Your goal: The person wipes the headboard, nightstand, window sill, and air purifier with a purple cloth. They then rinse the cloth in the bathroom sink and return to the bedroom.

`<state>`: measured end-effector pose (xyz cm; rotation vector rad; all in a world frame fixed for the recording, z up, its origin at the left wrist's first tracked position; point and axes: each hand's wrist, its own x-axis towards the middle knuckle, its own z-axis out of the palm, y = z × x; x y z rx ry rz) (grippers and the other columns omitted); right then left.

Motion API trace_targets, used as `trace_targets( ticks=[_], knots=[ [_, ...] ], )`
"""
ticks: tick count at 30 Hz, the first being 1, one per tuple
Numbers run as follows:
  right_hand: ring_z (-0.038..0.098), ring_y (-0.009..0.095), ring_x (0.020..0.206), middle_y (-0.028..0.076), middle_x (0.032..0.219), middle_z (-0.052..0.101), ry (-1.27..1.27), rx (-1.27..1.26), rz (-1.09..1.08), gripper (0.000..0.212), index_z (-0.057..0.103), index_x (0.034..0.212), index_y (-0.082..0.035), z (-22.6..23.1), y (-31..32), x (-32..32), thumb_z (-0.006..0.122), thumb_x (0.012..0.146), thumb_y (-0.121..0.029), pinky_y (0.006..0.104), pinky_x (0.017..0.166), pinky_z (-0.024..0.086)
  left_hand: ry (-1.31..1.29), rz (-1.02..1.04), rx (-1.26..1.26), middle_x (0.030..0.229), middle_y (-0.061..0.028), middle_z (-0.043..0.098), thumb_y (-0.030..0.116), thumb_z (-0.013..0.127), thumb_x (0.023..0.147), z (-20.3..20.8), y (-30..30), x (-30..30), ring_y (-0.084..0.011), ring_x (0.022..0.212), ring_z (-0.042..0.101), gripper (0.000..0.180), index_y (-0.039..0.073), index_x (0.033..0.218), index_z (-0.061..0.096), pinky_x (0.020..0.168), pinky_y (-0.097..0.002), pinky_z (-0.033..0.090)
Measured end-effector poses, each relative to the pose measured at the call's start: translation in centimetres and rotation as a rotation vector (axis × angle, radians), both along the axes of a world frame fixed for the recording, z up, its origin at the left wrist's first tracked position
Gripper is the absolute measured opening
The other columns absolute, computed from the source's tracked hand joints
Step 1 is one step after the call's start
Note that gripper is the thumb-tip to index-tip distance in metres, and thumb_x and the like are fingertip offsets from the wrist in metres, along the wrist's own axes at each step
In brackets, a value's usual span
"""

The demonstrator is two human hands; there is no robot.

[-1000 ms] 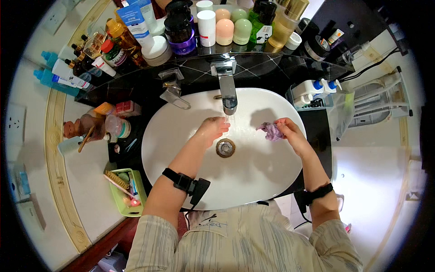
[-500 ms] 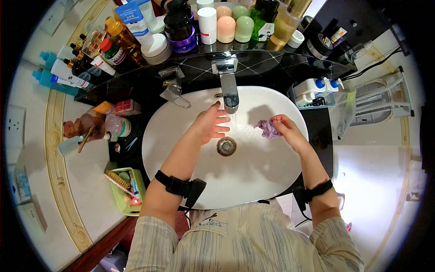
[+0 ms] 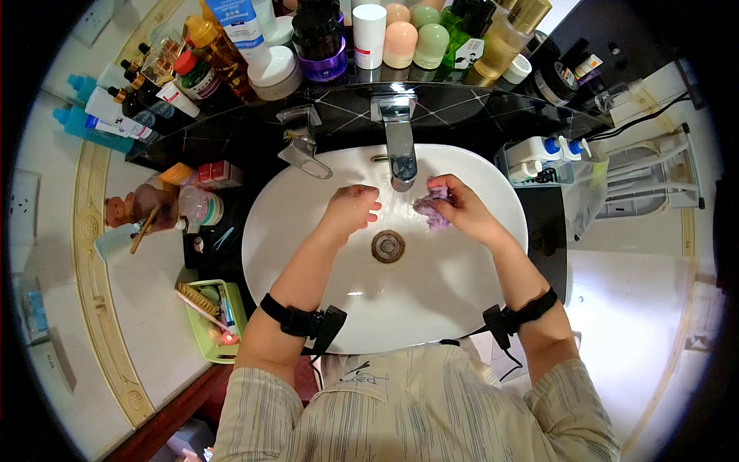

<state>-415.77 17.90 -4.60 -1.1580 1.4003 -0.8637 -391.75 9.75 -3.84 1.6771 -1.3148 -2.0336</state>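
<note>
My right hand (image 3: 464, 209) grips a crumpled purple cloth (image 3: 436, 218) between thumb and fingers, just right of the faucet's spout. Its exact kind is hard to make out. On the other side of the spout, my left hand (image 3: 351, 212) hovers with fingers loosely bent and apart, holding nothing. Between both hands, the chrome faucet (image 3: 399, 146) reaches over the white oval sink (image 3: 431, 308). Water glints below the spout. A round metal drain (image 3: 388, 246) sits at the sink's bottom, nearer me than the hands.
Bottles and jars crowd the ledge behind the faucet, among them a white cylinder bottle (image 3: 369, 37). A metal holder (image 3: 305, 146) juts out left of the faucet. A green basket (image 3: 200, 331) with brushes stands left; pump bottles (image 3: 535, 150) stand right.
My right hand has moved left toward the spout with the purple cloth. My left hand has drawn back slightly from the spout, its fingers more bent.
</note>
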Motion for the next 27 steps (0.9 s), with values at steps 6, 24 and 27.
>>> trace_targets(
  ticks=[6,24,27],
  knots=[
    [0.06,0.017,0.092,0.009,0.102,0.06,0.045,0.001,0.041,0.045,0.048,0.127,-0.005,-0.2,-0.9,1.0,0.056,0.083,0.0,0.0295,0.084,0.05,0.153,0.043,-0.062,0.101,-0.0095,0.069,0.028,0.054,0.089,-0.3,0.4,0.3,-0.0178,0.095,0.064,0.037,0.002,0.115,0.061,0.086,-0.0338,0.048],
    [0.061,0.017,0.091,0.009,0.1,0.063,-0.183,0.051,0.137,0.044,0.046,0.124,-0.003,-1.8,-1.7,5.2,0.062,0.082,-0.002,0.0336,0.085,0.048,0.513,0.416,0.437,0.108,-0.0097,0.063,0.019,0.053,0.095,-3.8,0.8,-2.1,-0.0209,0.1,0.06,0.025,0.005,0.115,0.057,0.086,-0.0363,0.053],
    [0.06,0.017,0.092,0.01,0.101,0.063,-0.211,0.171,-0.055,0.043,0.045,0.123,-0.003,-2.3,-1.3,5.3,0.063,0.084,-0.005,0.0309,0.081,0.049,0.579,0.433,0.353,0.11,-0.0103,0.062,0.01,0.052,0.09,-5.3,0.6,-1.8,-0.0215,0.101,0.061,0.026,0.004,0.115,0.056,0.086,-0.0359,0.053]
  ],
)
